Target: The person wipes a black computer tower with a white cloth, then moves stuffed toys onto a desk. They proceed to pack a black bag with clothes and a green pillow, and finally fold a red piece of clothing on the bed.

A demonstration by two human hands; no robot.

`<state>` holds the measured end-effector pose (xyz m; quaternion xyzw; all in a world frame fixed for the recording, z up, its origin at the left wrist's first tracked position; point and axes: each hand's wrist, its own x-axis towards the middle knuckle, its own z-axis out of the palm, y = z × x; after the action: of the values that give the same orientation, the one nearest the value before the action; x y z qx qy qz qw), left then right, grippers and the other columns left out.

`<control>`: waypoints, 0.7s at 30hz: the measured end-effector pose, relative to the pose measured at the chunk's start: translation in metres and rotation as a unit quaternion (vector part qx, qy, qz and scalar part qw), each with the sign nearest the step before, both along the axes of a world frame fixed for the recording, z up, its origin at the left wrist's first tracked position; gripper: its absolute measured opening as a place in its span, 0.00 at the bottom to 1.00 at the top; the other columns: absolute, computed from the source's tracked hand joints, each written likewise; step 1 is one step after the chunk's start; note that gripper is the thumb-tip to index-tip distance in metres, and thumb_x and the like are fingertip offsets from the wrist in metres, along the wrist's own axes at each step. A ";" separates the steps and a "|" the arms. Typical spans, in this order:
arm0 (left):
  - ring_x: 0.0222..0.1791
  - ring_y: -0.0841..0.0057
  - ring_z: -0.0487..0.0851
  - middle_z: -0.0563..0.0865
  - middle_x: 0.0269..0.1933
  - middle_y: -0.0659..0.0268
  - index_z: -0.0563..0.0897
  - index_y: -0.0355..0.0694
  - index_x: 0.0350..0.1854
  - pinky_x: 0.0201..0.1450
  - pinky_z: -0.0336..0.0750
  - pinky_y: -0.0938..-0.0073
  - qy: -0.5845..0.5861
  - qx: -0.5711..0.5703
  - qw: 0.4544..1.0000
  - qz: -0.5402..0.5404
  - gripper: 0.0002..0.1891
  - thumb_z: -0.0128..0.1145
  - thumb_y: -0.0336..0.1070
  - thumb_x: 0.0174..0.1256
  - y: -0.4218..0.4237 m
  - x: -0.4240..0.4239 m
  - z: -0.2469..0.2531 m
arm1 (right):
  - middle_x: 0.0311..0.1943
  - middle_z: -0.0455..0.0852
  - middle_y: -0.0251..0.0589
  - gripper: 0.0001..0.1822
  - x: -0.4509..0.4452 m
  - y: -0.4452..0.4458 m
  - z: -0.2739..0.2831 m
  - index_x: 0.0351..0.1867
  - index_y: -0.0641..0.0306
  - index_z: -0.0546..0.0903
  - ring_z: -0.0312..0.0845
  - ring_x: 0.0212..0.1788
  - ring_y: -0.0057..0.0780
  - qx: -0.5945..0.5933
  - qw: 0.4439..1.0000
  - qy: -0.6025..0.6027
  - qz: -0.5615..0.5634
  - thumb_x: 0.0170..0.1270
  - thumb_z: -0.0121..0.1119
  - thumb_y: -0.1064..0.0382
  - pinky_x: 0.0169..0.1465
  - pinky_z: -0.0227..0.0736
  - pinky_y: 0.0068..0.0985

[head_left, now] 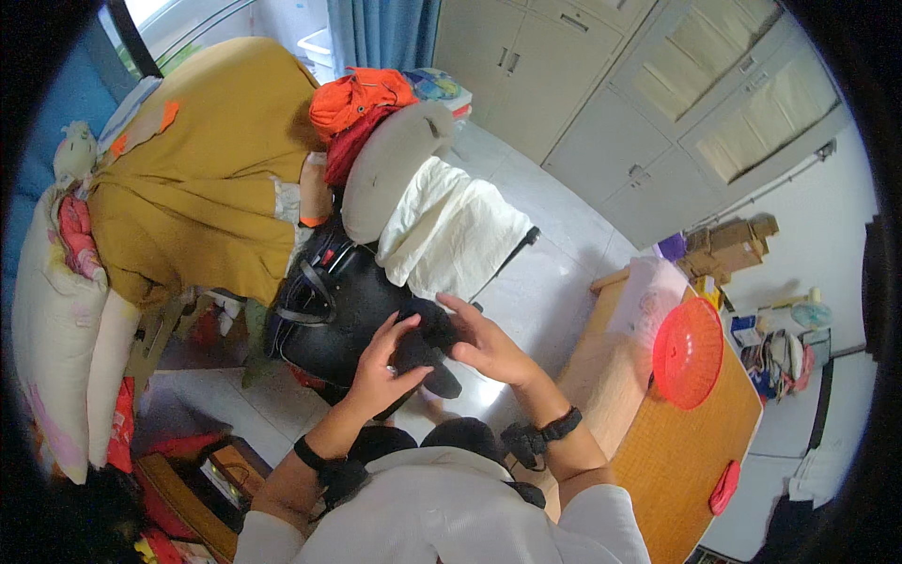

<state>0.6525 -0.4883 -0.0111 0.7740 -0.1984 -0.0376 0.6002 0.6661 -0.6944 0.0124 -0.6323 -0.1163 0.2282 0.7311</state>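
A small black cloth bundle (pixel 423 342), probably socks, is between my hands in front of my body. One rounded, toe-like end (pixel 444 383) hangs down towards me. My left hand (pixel 384 370) grips the bundle's left side, its thumb lying across the front. On the right, the thumb and fingers of my right hand (pixel 493 349) sit around the bundle's upper right edge. The fingers behind the cloth are hidden. Beneath and beyond my hands is a black chair seat (pixel 366 303), with a dark strap or bag handle (pixel 313 296) at its left.
White cloth (pixel 458 225) drapes over a chair arm beside a grey cushion (pixel 394 169) and an orange garment (pixel 363 99). A mustard cover (pixel 204 190) lies at left. At right, a wooden table (pixel 676 465) holds a red plastic basket (pixel 689 352). Grey cabinets (pixel 606 148) stand behind.
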 end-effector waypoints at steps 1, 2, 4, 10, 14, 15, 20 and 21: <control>0.64 0.63 0.67 0.72 0.61 0.56 0.69 0.37 0.61 0.62 0.65 0.68 0.005 -0.002 1.000 -0.009 0.35 0.68 0.26 0.45 0.001 -0.004 0.000 | 0.60 0.65 0.50 0.48 -0.006 0.004 -0.006 0.66 0.71 0.55 0.62 0.62 0.36 -0.038 0.998 -0.031 -0.039 0.54 0.63 0.42 0.63 0.58 0.31; 0.63 0.64 0.68 0.71 0.61 0.55 0.68 0.38 0.62 0.62 0.65 0.68 0.009 -0.005 1.000 -0.016 0.36 0.68 0.27 0.45 0.004 -0.009 0.000 | 0.61 0.66 0.51 0.48 -0.011 0.009 -0.017 0.66 0.71 0.55 0.62 0.62 0.36 -0.077 0.992 -0.061 -0.076 0.54 0.64 0.42 0.63 0.58 0.31; 0.61 0.66 0.70 0.69 0.62 0.51 0.66 0.40 0.64 0.60 0.67 0.69 0.003 -0.003 1.000 -0.023 0.38 0.68 0.28 0.45 0.017 -0.015 -0.004 | 0.60 0.66 0.52 0.45 -0.017 0.019 -0.019 0.66 0.72 0.55 0.63 0.62 0.37 -0.183 0.970 -0.090 -0.130 0.56 0.62 0.44 0.63 0.59 0.32; 0.61 0.72 0.68 0.68 0.63 0.60 0.62 0.38 0.66 0.61 0.66 0.71 0.217 -0.228 0.949 0.028 0.39 0.65 0.24 0.47 0.077 -0.042 -0.013 | 0.52 0.74 0.53 0.40 -0.046 0.055 -0.034 0.60 0.71 0.64 0.72 0.55 0.39 -0.145 0.966 0.182 -0.110 0.64 0.43 0.34 0.54 0.71 0.34; 0.64 0.71 0.64 0.70 0.61 0.60 0.62 0.37 0.65 0.64 0.61 0.70 0.049 -0.140 0.988 0.040 0.39 0.65 0.24 0.47 0.117 -0.064 -0.015 | 0.42 0.80 0.46 0.32 -0.054 0.104 -0.032 0.55 0.69 0.69 0.77 0.42 0.31 -0.052 0.973 0.227 -0.010 0.67 0.43 0.39 0.49 0.75 0.28; 0.65 0.63 0.65 0.69 0.63 0.56 0.65 0.38 0.64 0.65 0.60 0.66 -0.022 -0.019 0.999 0.038 0.38 0.68 0.30 0.47 0.126 -0.070 -0.008 | 0.42 0.80 0.45 0.32 -0.056 0.117 -0.033 0.55 0.69 0.70 0.77 0.42 0.30 -0.029 0.977 0.211 0.014 0.67 0.43 0.39 0.49 0.75 0.28; 0.62 0.53 0.68 0.66 0.63 0.43 0.67 0.42 0.63 0.56 0.71 0.66 -0.054 0.100 0.991 0.064 0.38 0.69 0.38 0.46 0.149 -0.111 -0.008 | 0.45 0.80 0.34 0.20 -0.048 0.190 -0.017 0.54 0.65 0.73 0.72 0.45 0.19 0.021 0.994 0.099 0.032 0.68 0.51 0.53 0.51 0.67 0.20; 0.62 0.53 0.68 0.66 0.63 0.43 0.68 0.42 0.63 0.56 0.71 0.67 -0.050 0.084 0.992 0.076 0.37 0.69 0.38 0.46 0.153 -0.118 -0.007 | 0.44 0.80 0.34 0.19 -0.049 0.198 -0.019 0.53 0.64 0.73 0.73 0.44 0.20 0.039 0.992 0.112 0.035 0.68 0.51 0.53 0.50 0.68 0.21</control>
<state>0.5348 -0.3353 -0.0182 0.8354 -0.1648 0.0299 0.5236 0.6174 -0.4965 -0.0063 -0.5692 -0.0650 0.3180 0.7554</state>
